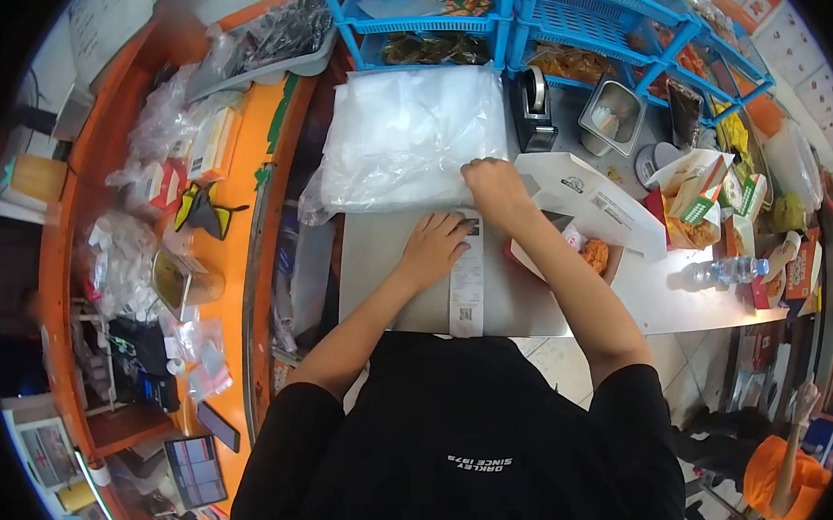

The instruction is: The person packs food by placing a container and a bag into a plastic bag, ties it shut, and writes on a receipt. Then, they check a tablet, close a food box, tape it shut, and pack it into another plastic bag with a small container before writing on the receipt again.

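My left hand (433, 251) lies on the metal table, fingers spread, at the left edge of a long paper receipt (467, 287). Just right of the receipt's top, my right hand (497, 191) is closed in a fist at the lower right edge of a stack of clear plastic bags (414, 136); what it grips, if anything, is hidden. Under and beside my right forearm stands an open food box (618, 210) with fried food (595, 256) inside.
Blue racks (582, 43) run along the back. A black tape dispenser (534, 124) and a metal container (613, 115) stand before them. Filled boxes (692, 205) and a water bottle (740, 270) are at right. An orange counter (234, 277) lies left. Another person (786, 483) is at lower right.
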### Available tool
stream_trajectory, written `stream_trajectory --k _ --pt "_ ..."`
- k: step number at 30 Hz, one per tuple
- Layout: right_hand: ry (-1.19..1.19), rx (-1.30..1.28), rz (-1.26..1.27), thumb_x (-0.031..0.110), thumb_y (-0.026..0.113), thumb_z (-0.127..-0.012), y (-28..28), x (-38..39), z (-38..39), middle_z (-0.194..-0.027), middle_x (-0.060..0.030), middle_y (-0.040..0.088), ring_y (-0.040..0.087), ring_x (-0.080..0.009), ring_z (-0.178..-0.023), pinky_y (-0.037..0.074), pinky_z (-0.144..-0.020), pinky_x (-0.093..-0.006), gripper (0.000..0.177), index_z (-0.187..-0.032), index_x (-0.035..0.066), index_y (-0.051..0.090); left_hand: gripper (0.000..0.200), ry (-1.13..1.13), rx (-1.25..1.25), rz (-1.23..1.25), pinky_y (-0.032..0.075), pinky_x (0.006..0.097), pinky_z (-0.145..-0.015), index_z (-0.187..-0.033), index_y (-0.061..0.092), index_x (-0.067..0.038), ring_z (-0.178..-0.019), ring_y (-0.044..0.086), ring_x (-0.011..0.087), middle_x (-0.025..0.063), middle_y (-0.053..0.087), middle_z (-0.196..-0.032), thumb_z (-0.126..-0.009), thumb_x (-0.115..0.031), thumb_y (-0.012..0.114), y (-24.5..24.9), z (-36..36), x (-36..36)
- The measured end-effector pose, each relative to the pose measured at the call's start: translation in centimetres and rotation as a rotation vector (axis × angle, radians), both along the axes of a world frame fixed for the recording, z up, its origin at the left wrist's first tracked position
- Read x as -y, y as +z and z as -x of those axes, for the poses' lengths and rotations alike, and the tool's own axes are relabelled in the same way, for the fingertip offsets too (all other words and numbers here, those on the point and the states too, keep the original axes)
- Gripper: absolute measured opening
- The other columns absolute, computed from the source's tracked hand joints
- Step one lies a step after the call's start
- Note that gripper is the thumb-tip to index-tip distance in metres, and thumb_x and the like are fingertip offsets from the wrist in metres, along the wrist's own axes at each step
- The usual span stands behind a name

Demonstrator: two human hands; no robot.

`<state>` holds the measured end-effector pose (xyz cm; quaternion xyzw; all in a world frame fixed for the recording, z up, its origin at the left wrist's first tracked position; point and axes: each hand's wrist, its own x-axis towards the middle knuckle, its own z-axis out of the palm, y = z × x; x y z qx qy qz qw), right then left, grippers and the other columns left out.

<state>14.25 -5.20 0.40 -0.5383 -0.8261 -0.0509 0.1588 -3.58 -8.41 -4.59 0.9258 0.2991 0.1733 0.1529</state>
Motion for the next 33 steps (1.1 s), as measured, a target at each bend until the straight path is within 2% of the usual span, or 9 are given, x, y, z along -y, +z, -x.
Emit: stream_trajectory --k 5,11,16,18,19,21,23,26,33 --pt "-0.04 -0.003 0.285 0.007 0.063 -0.069 1.9 1.5 -1.0 -0.083 -0.017 0.064 0.064 -0.0309 -0.08 0.052 -0.07 -0.036 0.014 -0.081 0.001 0.064 0.024 0.079 0.217 -0.174 0.042 0.0376 -0.082 -0.095 0.064 -0.005 -0.093 0.054 0.0251 0.0074 0.06 -0.098 -0.075 -0.018 0.068 -0.8 -0.6 -0.4" --pt "-0.605 -0.901 -0.548 0.011 0.062 -0.084 7.5 12.7 -9.2 -0.094 -0.0094 0.063 0.058 -0.0178 -0.091 0.044 -0.08 -0.0304 0.021 -0.101 -0.001 0.061 0.017 0.238 0.514 -0.099 0.041 0.0369 -0.075 -0.066 0.059 -0.005 -0.077 0.055 0.0269 0.0062 0.061 -0.075 -0.074 -0.016 0.069 1.8 -0.6 -0.8" --pt "-0.787 -1.314 -0.241 0.044 0.035 -0.097 4.9 15.4 -17.8 -0.096 -0.0041 0.063 0.054 -0.0148 -0.09 0.037 -0.09 -0.0305 0.053 -0.101 0.0 0.064 0.036 0.02 0.96 0.214 0.043 0.0367 -0.09 -0.118 0.056 -0.002 -0.1 0.058 0.0307 0.0171 0.062 -0.104 -0.089 -0.023 0.054 9.5 -11.7 -3.6" --pt "-0.782 -1.196 0.256 0.052 0.029 -0.097 5.1 16.5 -18.3 -0.089 -0.0044 0.064 0.053 -0.0146 -0.089 0.033 -0.09 -0.0273 0.063 -0.093 0.002 0.067 0.041 -0.309 0.497 0.763 0.04 0.0327 -0.094 -0.118 0.056 -0.004 -0.11 0.053 0.0242 0.0143 0.059 -0.117 -0.091 -0.034 0.051 10.6 -13.9 -5.8" --pt "-0.665 -1.161 0.296 0.053 0.032 -0.095 4.9 17.5 -18.2 -0.076 -0.0081 0.065 0.056 -0.0163 -0.083 0.038 -0.085 -0.0288 0.067 -0.079 -0.001 0.069 0.041 -0.338 0.495 0.765 0.04 0.0327 -0.094 -0.118 0.056 -0.004 -0.11 0.053 0.0242 0.0143 0.059 -0.117 -0.091 -0.034 0.051 11.0 -14.3 -6.2" --pt "-0.796 -1.167 0.455 0.049 0.042 -0.093 4.5 19.0 -16.2 -0.07 -0.0091 0.065 0.057 -0.0173 -0.064 0.046 -0.066 -0.0303 0.064 -0.066 -0.003 0.067 0.05 -0.237 -0.428 0.887 0.043 0.0334 -0.089 -0.114 0.058 -0.003 -0.106 0.056 0.0266 0.0165 0.059 -0.116 -0.088 -0.046 0.052 13.1 -14.3 -6.3" --pt "-0.852 -0.829 0.266 0.036 0.064 -0.081 0.3 19.6 -14.1 -0.064 -0.0141 0.061 0.057 -0.0238 -0.062 0.045 -0.061 -0.035 0.043 -0.063 -0.003 0.064 0.052 -0.053 -0.565 0.591 0.047 0.0366 -0.081 -0.109 0.057 0.0 -0.092 0.06 0.0316 0.0191 0.061 -0.108 -0.083 -0.045 0.06 12.2 -13.7 -3.0" --pt "-1.049 -0.421 0.137 0.028 0.072 -0.072 1.3 20.4 -9.9 -0.095 -0.0173 0.058 0.051 -0.035 -0.096 0.042 -0.081 -0.0419 0.037 -0.092 -0.002 0.063 0.052 0.03 0.003 -0.003 0.049 0.0401 -0.074 -0.106 0.055 0.005 -0.078 0.062 0.0362 0.0225 0.063 -0.098 -0.08 -0.039 0.066 5.4 -11.6 0.3" --pt "-1.159 -0.666 -0.061 0.028 0.075 -0.07 -1.4 23.0 -9.9 -0.122 -0.0264 0.048 0.05 -0.0394 -0.109 0.041 -0.092 -0.044 0.058 -0.111 -0.007 0.055 0.064 0.213 0.055 0.62 0.047 0.0407 -0.077 -0.096 0.054 0.008 -0.087 0.059 0.0343 0.0232 0.06 -0.094 -0.068 -0.046 0.074 2.1 -10.4 2.0"
